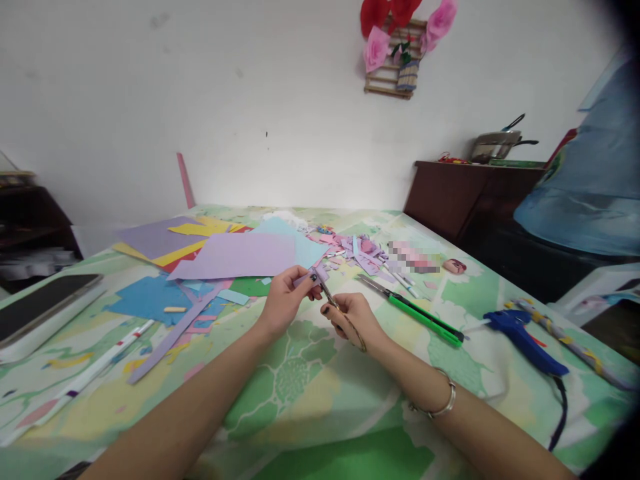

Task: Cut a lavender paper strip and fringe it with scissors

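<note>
My left hand [286, 299] pinches a small lilac paper piece [314, 275] just above the table. My right hand [354, 319] is closed round a small pair of scissors [336, 307], whose blades point up-left and meet the paper piece. Both hands hover over the green patterned tablecloth [300, 373] near the middle of the table. A silver bangle [443, 400] sits on my right wrist.
Coloured paper sheets [235, 257] and scraps lie behind the hands. Green-handled scissors [415, 310] and a blue glue gun [525, 340] lie to the right. A phone [40, 307] and a marker pen [105, 363] are at the left. A dark cabinet [465, 193] stands beyond the table.
</note>
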